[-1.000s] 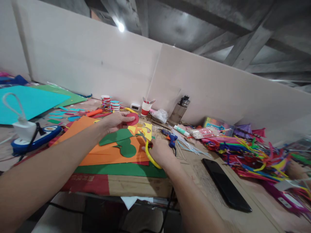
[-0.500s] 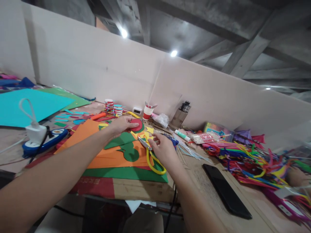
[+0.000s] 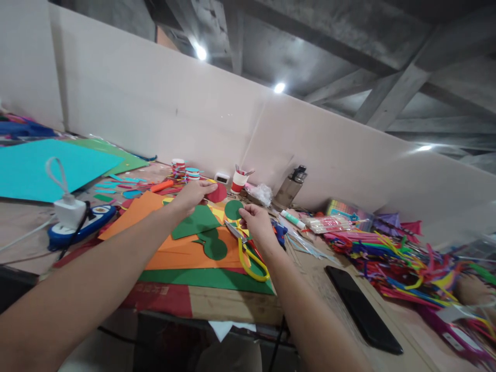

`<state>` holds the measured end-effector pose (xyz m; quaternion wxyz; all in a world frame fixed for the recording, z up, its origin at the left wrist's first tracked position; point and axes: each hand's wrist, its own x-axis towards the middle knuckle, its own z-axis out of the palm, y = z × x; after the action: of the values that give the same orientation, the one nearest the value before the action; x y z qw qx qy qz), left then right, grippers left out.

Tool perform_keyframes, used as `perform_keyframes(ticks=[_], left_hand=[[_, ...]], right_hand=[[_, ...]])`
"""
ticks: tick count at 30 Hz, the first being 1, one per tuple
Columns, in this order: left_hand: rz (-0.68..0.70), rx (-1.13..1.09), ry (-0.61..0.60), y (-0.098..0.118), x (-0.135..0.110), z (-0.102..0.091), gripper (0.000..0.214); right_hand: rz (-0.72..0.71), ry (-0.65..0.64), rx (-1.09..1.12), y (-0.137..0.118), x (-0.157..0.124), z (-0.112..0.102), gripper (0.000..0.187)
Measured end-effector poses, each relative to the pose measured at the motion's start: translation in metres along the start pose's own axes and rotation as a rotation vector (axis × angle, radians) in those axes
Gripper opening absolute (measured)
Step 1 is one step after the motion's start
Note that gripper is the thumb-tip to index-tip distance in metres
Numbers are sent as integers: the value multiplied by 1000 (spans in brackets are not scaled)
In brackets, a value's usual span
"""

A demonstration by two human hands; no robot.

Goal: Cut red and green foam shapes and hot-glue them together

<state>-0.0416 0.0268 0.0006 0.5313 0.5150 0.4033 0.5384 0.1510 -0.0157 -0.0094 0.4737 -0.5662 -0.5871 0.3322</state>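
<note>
Between the fingertips of my left hand (image 3: 196, 195) is a red paper circle (image 3: 217, 192), held above the work pile. My right hand (image 3: 256, 221) pinches a green paper circle (image 3: 233, 210) by its right edge. Below my right hand lies a pair of scissors (image 3: 251, 260) with yellow handles, blades pointing up and left. Under both hands are orange sheets (image 3: 174, 254) and a green piece (image 3: 196, 222). A cut green shape with a round end (image 3: 215, 248) rests on the orange.
A black phone (image 3: 364, 310) lies at the right, beside a heap of coloured pipe cleaners (image 3: 395, 258). Behind stand a paper cup (image 3: 239, 182) and a dark bottle (image 3: 290, 187). A blue power strip (image 3: 65, 235) and a turquoise sheet (image 3: 54, 168) are at left.
The red and green circles, stacked in my left hand before, are now apart. My right hand has taken the green circle, while the red one stays in my left.
</note>
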Motion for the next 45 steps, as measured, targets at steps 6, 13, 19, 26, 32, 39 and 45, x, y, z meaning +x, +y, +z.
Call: perform_keyframes(ticks=[6,13,19,26,32,39,45], left_hand=[[54,125,43,2,4,-10,24],[23,243,-104,-7,5,-6,19],[-14,346,-93,-1,2,-6,14],[-105,559,-333,6,-4,-12,18],[69,680,-88,3,3,-17,17],[130,188,257,8,14,-26,19],[112,-257,352,15,17,-28,14]], right_hand=[[5,1,58,12,-1,5,22],[20,-10,117,17,-5,3,24],[27,-42,138,14,-11,-1,20],[48,-32,117,14,-11,-4,16],[98,-96,8,18,-10,-2,14],[94,-265,-220,11,-13,8,16],[62,-274,-492,-5,-3,25,11]])
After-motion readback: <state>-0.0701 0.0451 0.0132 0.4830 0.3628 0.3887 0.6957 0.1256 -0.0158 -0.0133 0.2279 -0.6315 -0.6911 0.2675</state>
